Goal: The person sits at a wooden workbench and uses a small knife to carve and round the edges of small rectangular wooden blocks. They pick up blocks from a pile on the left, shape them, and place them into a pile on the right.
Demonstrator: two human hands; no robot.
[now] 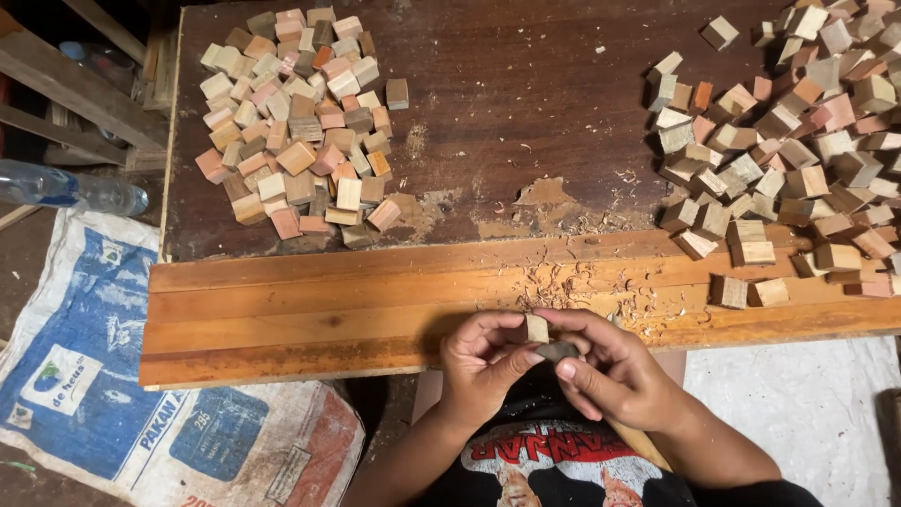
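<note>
Wood in hand: small pale wooden cube [536,328], pinched at my lap edge, just off the long reddish plank [375,310].
Left hand [483,361]: fingers curled shut around the cube.
Right hand [610,371]: closed on a dark tool tip [557,351]; what kind of tool, I cannot tell.
Risk: tool sits touching my left thumb; a slip could nick it.
Risk: loose grip drops the cube among the shavings [563,282].

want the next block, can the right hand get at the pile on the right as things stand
Probably yes, once it lets go: the right hand shares a small block with the left hand, and only bare plank lies before the right pile.
</note>
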